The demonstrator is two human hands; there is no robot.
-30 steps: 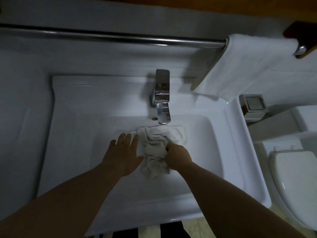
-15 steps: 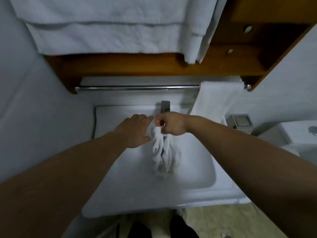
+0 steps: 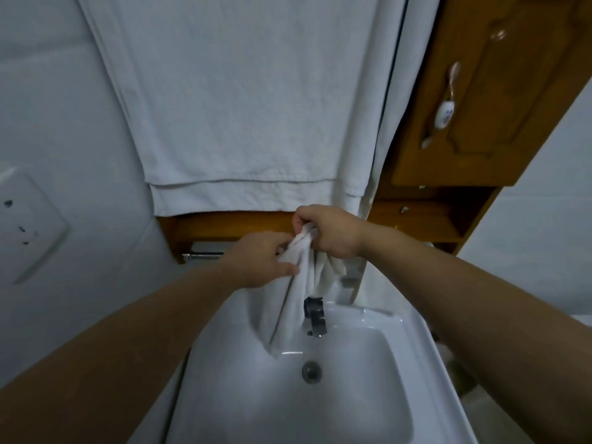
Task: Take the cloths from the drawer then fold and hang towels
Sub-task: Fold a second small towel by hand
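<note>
A small white cloth (image 3: 296,299) hangs bunched and limp above the white sink (image 3: 400,363). My right hand (image 3: 330,230) grips its top edge in a closed fist. My left hand (image 3: 256,261) pinches the cloth's left side just below, thumb and fingers closed on the fabric. The cloth's lower end dangles in front of the chrome faucet (image 3: 315,317) and partly hides it. A large white towel (image 3: 243,100) hangs flat on the wall right above my hands, with a second, narrower towel (image 3: 381,129) hanging beside its right edge.
A wooden cabinet (image 3: 487,100) with a ceramic-tipped handle (image 3: 443,105) stands at the upper right, open shelves below it. A wooden ledge and a chrome rail (image 3: 205,255) run behind my hands. A wall plate (image 3: 28,225) sits on the left wall. The drain (image 3: 311,371) lies in the basin.
My right hand has lifted the cloth out of the basin to above the faucet, and my left hand has closed on it. The view has tilted up toward the hanging towel.
</note>
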